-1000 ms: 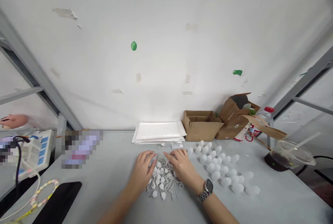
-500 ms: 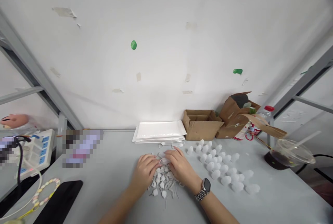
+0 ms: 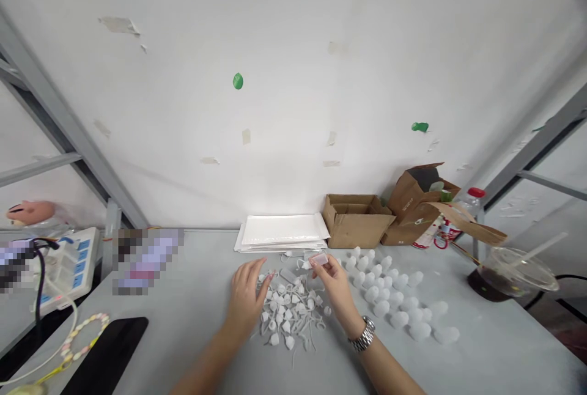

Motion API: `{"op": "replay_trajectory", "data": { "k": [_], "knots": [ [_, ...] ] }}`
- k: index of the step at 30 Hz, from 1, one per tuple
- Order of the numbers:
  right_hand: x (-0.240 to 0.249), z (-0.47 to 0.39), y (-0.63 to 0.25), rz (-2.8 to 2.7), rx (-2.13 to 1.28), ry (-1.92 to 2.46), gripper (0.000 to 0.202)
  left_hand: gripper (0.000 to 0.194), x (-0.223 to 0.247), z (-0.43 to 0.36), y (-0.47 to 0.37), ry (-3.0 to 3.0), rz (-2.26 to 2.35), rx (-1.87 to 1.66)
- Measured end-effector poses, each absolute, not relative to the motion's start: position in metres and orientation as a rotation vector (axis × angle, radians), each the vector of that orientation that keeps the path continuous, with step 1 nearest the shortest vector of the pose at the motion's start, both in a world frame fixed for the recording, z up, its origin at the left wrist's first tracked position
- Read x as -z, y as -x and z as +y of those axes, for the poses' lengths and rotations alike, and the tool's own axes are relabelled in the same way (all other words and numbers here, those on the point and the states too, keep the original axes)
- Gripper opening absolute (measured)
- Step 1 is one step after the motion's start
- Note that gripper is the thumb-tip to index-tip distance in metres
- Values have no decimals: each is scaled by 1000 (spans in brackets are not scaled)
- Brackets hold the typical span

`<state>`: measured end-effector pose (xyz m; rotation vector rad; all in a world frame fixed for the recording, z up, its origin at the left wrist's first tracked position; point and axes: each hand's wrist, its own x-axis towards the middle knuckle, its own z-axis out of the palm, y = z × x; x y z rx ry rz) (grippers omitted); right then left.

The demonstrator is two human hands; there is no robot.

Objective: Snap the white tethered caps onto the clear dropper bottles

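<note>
Right grip (image 3: 335,282), translucent piece (image 3: 320,258) pinched, white pile (image 3: 287,326) beside

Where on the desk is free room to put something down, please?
Widest: between the black slab and the left hand. Another: this side of the rounded white pieces. Crowded: the heap of white parts between it and the right hand; back right, with carton and paper bag.

Diffuse light is brightening the wall (image 3: 288,101), while coarse pixelation is masking part of the desk (image 3: 192,303).
</note>
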<state>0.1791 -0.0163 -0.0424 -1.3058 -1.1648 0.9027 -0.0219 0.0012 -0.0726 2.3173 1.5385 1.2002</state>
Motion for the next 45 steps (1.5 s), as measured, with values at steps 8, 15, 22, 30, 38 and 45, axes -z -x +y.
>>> {"op": "replay_trajectory", "data": {
  "k": [8,15,22,30,38,45],
  "knots": [
    [45,-20,-160,-1094,-1216,1150,41,16,67,-13,7,-2507,995,-1133],
    [46,-25,-161,-997,-1290,1127,37,28,64,-16,2,-2513,964,-1047],
    [41,-22,-175,-871,-1307,1066,33,36,51,-19,0,-2156,971,-966],
    [39,-26,-171,-863,-1390,995,28,27,55,-14,9,-1886,1367,-1097],
    [41,-30,-162,-1021,-1501,1086,37,26,64,-14,11,-2326,1125,-1079],
    [47,-30,-160,-1225,-1509,1214,52,22,63,-17,10,-2334,1103,-974]
  ]
}}
